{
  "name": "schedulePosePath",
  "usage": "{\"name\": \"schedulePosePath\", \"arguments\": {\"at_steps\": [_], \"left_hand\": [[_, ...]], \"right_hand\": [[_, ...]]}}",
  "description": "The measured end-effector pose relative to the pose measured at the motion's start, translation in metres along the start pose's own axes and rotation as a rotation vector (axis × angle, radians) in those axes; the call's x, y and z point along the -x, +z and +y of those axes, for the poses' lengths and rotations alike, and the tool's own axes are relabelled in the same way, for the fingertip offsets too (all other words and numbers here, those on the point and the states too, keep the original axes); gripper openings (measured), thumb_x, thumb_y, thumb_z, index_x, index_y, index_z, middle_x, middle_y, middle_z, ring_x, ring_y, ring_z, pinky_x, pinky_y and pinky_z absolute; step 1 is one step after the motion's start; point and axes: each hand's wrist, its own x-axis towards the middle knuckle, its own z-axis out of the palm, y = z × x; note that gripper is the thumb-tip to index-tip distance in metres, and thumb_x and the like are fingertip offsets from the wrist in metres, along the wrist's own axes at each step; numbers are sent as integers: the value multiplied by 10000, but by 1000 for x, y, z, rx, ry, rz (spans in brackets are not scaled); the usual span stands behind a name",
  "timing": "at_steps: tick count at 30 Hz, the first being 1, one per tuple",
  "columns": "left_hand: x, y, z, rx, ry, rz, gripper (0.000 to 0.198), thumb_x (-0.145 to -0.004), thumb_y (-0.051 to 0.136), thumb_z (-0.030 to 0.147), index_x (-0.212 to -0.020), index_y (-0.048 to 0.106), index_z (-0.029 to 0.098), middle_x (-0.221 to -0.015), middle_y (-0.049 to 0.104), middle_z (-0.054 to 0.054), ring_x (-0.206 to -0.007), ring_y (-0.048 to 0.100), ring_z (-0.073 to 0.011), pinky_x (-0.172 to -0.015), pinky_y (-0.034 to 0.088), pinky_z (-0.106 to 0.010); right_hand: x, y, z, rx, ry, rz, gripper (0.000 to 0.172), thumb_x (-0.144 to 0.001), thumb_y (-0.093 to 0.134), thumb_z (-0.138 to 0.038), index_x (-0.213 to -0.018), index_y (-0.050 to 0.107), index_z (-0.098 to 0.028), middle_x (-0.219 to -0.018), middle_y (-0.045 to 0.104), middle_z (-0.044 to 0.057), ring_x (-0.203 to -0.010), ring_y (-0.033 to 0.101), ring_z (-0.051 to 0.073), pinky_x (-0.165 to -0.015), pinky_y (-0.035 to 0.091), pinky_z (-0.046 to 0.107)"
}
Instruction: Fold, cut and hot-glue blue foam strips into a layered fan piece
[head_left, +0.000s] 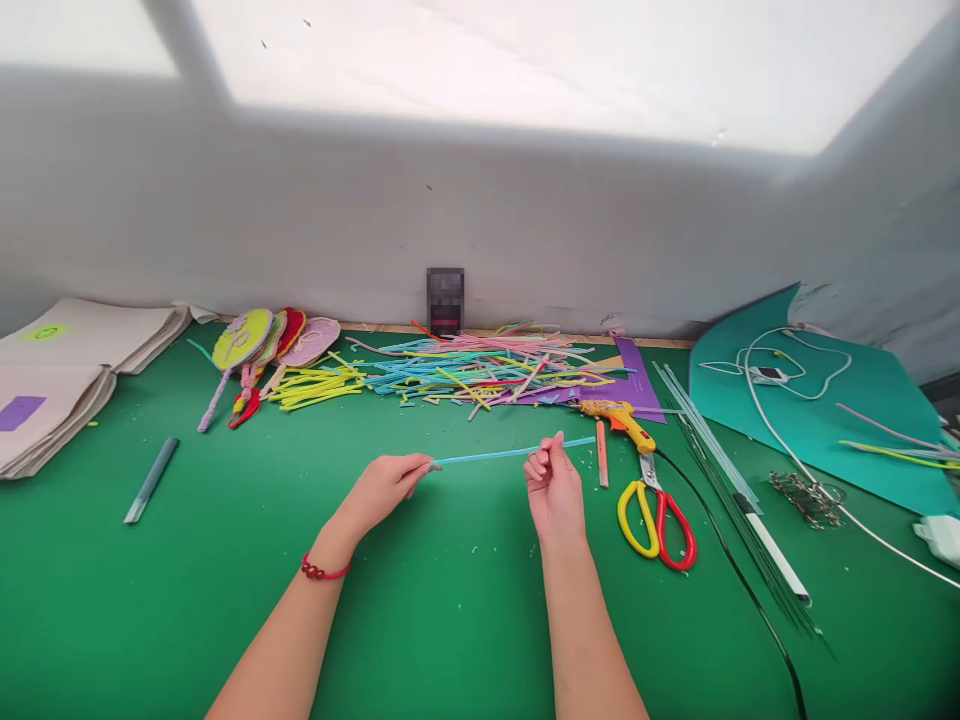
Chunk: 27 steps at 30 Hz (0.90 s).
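A long light-blue pipe cleaner (495, 455) is stretched level above the green table (450, 600). My left hand (386, 485) pinches its left end, fingers closed; a red bracelet sits on that wrist. My right hand (553, 485) pinches the same strip nearer its right end, and a short length sticks out past the fingers toward the glue gun. Both hands hover just over the table's middle.
A heap of coloured pipe cleaners (480, 370) lies at the back, with round craft pieces (262, 345) to its left. Yellow-and-red scissors (656, 515), an orange glue gun (619, 418), thin rods (720, 470), teal sheet (825, 400), cables and stacked bags (60, 380) surround the hands.
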Motion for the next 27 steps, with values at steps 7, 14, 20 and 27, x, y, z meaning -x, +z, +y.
{"name": "schedulePosePath", "arguments": {"at_steps": [7, 14, 20, 27], "left_hand": [[2, -8, -6, 316, -11, 169, 327, -870, 482, 394, -981, 702, 179, -695, 647, -17, -576, 553, -124, -573, 455, -232], [3, -7, -5, 371, -15, 163, 309, -832, 539, 382, -956, 725, 169, -582, 564, 13, -526, 483, -107, -533, 427, -228], [4, -4, 8, 589, 0, 148, 321, -798, 629, 411, -990, 710, 167, -614, 628, 5, -547, 547, -109, -580, 471, -240], [2, 1, 16, 927, 32, 255, 436, -745, 690, 522, -969, 661, 149, -975, 732, -123, -872, 696, -223, -744, 548, -324]], "right_hand": [[9, 9, 12, -103, -10, 46, 368, -583, 833, -454, -742, 642, -183, -561, 438, -82, -493, 368, 27, -438, 338, 159], [26, 16, 19, 189, 75, -185, 357, -681, 778, -441, -927, 687, -199, -606, 513, -52, -515, 414, 55, -459, 357, 201], [15, 9, 23, 214, -18, -148, 407, -607, 793, -530, -723, 653, -166, -592, 565, -30, -525, 471, 61, -483, 409, 194], [5, 2, 24, 193, -35, -142, 385, -614, 796, -504, -710, 625, -172, -610, 586, -31, -543, 501, 66, -512, 435, 195]]}}
